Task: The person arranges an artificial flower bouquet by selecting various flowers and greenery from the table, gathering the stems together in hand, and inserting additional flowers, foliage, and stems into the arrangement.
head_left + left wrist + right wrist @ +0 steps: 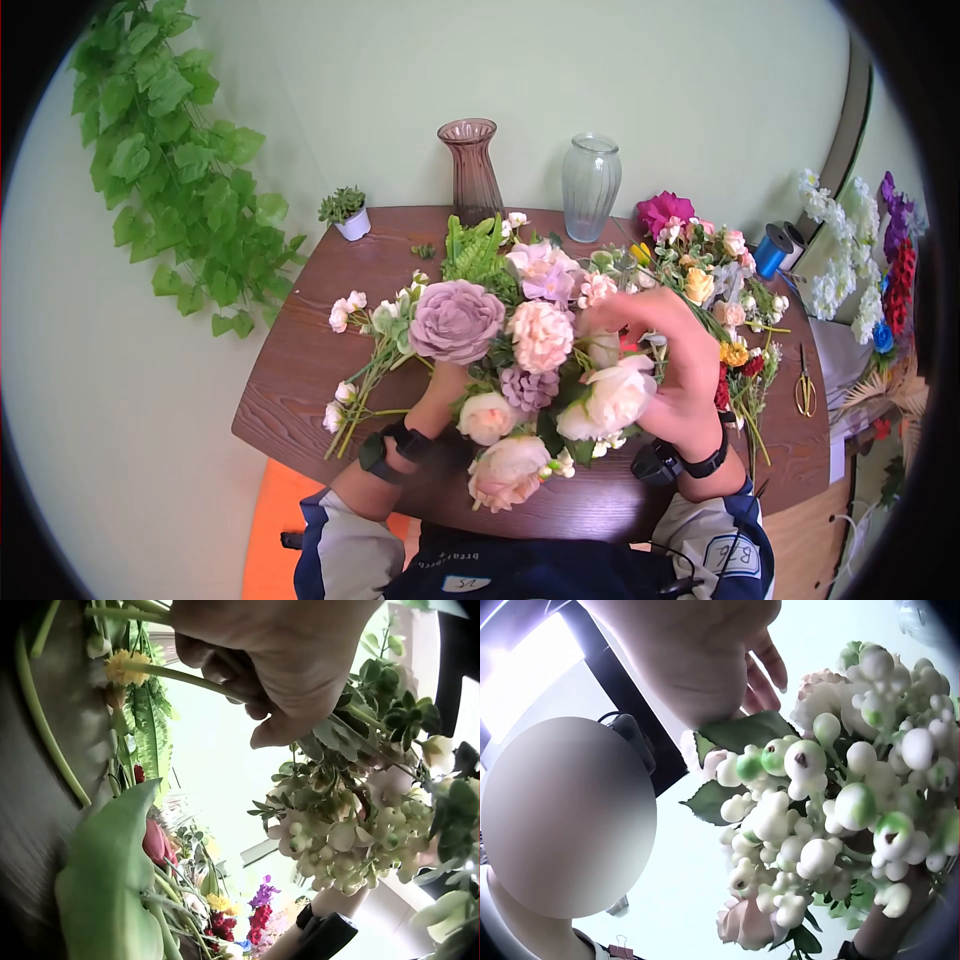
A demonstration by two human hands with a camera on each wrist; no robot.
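A bouquet of artificial flowers (541,336) stands over the front of the table, with a large mauve rose (457,322), pale peonies (507,472) and white berry sprigs (861,806). My left hand (440,393) grips its stems below the blooms, mostly hidden by them in the head view. The left wrist view shows that hand (277,664) curled round green stems. At the bouquet's right side is my right hand (678,350), its fingers reaching over the blooms. In the right wrist view the fingers (767,671) of this hand look loosely extended beside a dark leaf.
A pink glass vase (470,170) and a clear glass vase (590,190) stand at the back. Loose flower stems lie left (370,375) and right (745,385) of the bouquet. Scissors (805,385) and a blue ribbon spool (772,250) are at the right; a potted succulent (347,212) is back left.
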